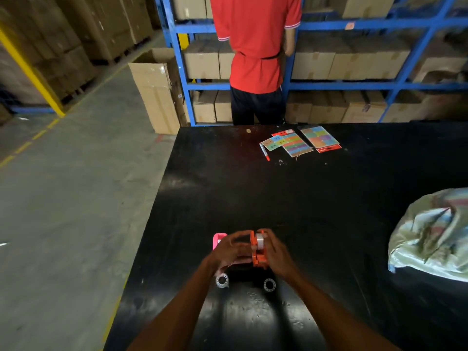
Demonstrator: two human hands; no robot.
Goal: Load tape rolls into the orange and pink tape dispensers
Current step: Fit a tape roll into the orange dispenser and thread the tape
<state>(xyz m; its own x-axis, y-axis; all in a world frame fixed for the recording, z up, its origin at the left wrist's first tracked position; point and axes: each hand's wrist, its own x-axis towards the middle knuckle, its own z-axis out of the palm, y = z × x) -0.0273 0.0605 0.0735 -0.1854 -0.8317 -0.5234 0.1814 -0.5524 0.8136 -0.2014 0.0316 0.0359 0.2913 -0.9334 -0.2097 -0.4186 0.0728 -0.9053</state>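
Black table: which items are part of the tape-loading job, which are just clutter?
Job: orange dispenser with a roll in it, held by left hand and right hand; pink dispenser; two loose tape rolls.

Clutter: label sheets, marker, plastic bag.

Black desk (228,188) as landmark. Far edge: two coloured sticker sheets (293,144) (321,138) side by side, red marker (264,151) just left of them. Right edge: crumpled plastic bag (430,234). Beyond desk: person in red shirt (255,41) facing blue shelving (354,84) stacked with cardboard boxes (329,62).
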